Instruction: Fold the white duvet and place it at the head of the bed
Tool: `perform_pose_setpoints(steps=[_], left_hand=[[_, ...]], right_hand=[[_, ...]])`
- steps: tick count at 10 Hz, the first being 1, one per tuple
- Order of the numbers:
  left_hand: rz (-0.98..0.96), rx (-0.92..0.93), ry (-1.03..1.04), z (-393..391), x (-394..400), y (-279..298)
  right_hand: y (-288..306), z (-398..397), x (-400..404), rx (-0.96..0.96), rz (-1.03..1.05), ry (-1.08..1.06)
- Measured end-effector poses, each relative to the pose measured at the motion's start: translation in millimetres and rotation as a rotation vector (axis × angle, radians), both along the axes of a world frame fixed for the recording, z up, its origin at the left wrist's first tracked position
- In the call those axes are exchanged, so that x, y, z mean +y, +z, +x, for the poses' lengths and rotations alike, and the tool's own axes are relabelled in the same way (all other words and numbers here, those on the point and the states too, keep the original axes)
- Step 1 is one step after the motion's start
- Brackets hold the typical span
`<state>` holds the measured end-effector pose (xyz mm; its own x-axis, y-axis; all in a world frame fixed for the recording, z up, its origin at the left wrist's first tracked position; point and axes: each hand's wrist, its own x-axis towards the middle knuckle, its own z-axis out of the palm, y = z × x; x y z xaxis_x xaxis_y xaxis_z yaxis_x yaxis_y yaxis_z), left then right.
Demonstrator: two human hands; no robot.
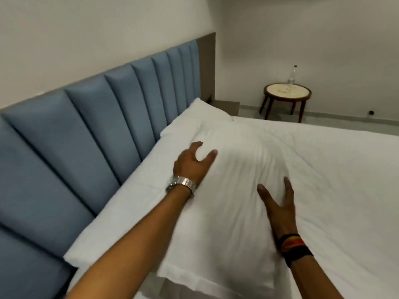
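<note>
Two hands on pillow (233, 180), frame centre | left hand (192, 162) open, fingers spread (watch on wrist) | right hand (278, 199) open, flat | headboard (86, 117) left

The headboard (90, 126) runs out past the left and bottom edges. The bed (334, 190) is cut off at the right and bottom, its foot unseen. The left hand (191, 164) has its fingertips sunk behind the pillow (233, 190). The bottle (292, 75) on the round table (287, 92) is too small to read.
</note>
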<state>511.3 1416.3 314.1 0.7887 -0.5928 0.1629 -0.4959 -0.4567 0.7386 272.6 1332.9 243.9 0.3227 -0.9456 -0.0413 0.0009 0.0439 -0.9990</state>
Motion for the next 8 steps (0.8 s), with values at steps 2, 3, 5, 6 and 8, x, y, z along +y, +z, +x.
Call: perform_pose_setpoints(steps=[2, 3, 5, 6, 8], left_hand=[[0.337, 0.084, 0.086, 181.7, 94.4, 12.0], [0.652, 0.044, -0.009, 246.8, 132.5, -59.4], [0.509, -0.201, -0.132, 253.4, 158.3, -171.7], [0.487, -0.285, -0.129, 247.1, 160.6, -185.7], [0.376, -0.322, -0.169, 242.6, 137.7, -124.2]], right_hand=[[-4.2, 142.3, 79.7, 0.239, 0.021, 0.326], [-41.9, 216.7, 122.1, 0.642, -0.014, 0.332], [-104.3, 304.9, 154.1, 0.978, -0.549, 0.330], [-121.2, 292.4, 157.4, 1.016, -0.509, 0.350], [-69.3, 284.8, 131.3, 0.756, -0.414, 0.317]])
